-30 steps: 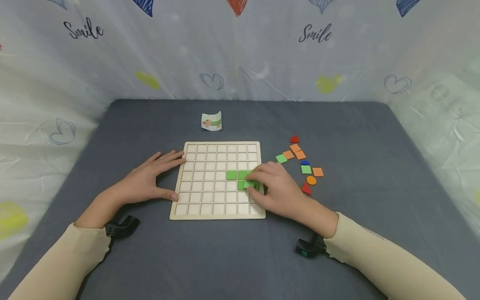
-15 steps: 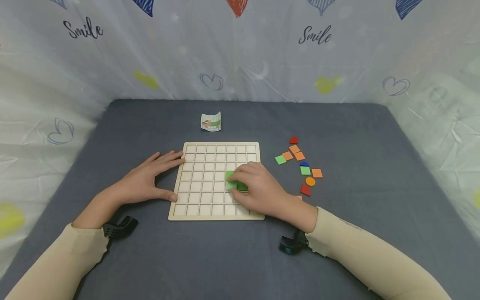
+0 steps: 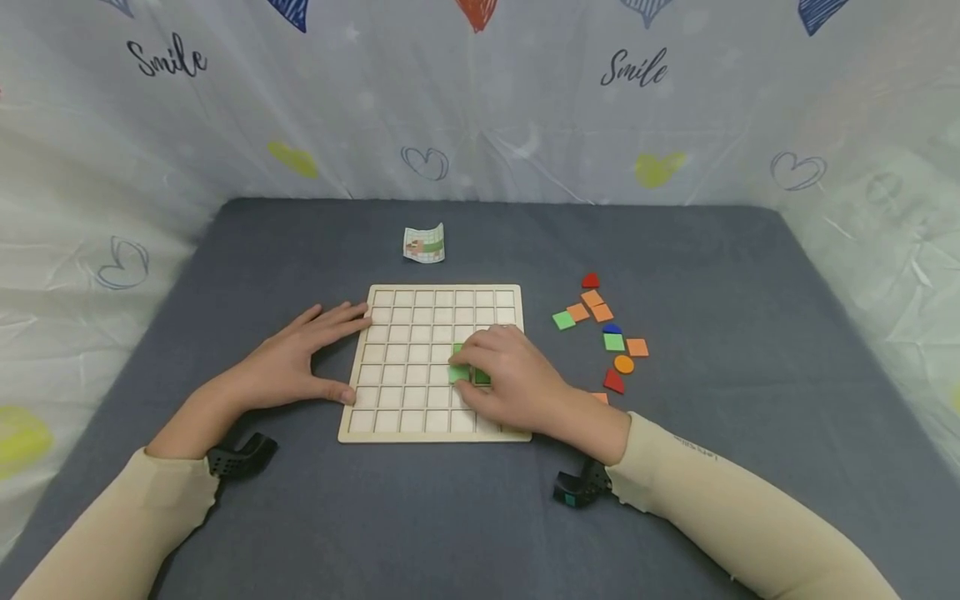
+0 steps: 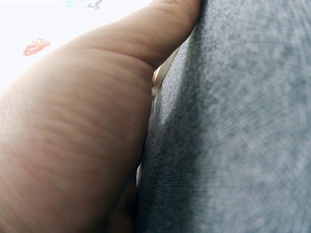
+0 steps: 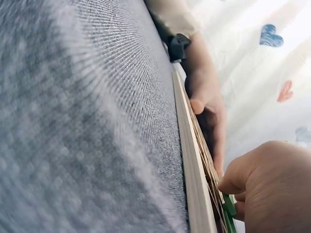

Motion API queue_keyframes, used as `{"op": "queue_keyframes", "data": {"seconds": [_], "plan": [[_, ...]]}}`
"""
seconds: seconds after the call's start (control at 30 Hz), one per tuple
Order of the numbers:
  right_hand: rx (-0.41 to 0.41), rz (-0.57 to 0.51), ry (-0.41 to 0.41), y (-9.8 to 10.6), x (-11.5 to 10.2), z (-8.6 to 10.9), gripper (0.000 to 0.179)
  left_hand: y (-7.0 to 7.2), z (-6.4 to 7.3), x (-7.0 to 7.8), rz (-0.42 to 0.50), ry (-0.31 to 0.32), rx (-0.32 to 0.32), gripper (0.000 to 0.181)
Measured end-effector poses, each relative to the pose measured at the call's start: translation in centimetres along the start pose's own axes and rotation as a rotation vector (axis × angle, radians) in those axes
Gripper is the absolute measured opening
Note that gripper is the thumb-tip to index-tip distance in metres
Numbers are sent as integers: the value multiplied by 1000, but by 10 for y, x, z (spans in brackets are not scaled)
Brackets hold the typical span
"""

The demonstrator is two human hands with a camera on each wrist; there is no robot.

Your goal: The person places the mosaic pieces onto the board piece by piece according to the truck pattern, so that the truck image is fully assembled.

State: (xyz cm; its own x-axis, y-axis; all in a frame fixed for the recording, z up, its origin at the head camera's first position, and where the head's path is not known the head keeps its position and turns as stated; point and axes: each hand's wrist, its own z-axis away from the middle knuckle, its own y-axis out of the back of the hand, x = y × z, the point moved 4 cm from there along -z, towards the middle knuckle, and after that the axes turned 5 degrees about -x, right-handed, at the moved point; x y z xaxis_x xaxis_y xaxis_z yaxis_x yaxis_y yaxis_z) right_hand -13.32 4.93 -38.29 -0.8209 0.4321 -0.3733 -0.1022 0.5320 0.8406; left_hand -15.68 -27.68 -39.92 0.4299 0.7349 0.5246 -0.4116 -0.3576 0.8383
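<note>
A pale wooden board [image 3: 399,399] with a grid of square cells lies flat in the middle of the head view. My left hand [image 3: 300,357] rests along its left edge, fingers extended, thumb touching the near part of that edge. Over the board's right half, my right hand [image 3: 517,375] pinches a light green square tile [image 3: 456,374] between thumb and fingers. Darker green tiles [image 3: 482,378] sit in cells beside and under that hand, mostly covered by it. The right wrist view shows the thumb and green [image 5: 229,206] low against the board's surface.
Right of the board lie loose pieces: orange squares [image 3: 637,347], green squares [image 3: 564,320], red pieces [image 3: 614,382], an orange disc [image 3: 623,364] and a blue piece [image 3: 612,329]. A small printed card [image 3: 423,244] lies behind the board. Grey cloth [image 3: 420,517] covers the table.
My right hand has moved left across the board with the light green tile, from near the right edge to a cell further in. The left hand has stayed in place.
</note>
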Motion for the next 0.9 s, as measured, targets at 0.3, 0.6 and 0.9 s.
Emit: {"op": "queue_keyframes", "data": {"seconds": [0.3, 0.6, 0.9], "plan": [[3, 12, 17, 1, 3, 4, 16, 0, 0, 1, 7, -1, 9, 112], [18, -43, 20, -1, 6, -1, 15, 1, 0, 1, 14, 5, -9, 112], [14, -20, 27, 0, 5, 1, 14, 0, -1, 0, 8, 0, 0, 113]]}}
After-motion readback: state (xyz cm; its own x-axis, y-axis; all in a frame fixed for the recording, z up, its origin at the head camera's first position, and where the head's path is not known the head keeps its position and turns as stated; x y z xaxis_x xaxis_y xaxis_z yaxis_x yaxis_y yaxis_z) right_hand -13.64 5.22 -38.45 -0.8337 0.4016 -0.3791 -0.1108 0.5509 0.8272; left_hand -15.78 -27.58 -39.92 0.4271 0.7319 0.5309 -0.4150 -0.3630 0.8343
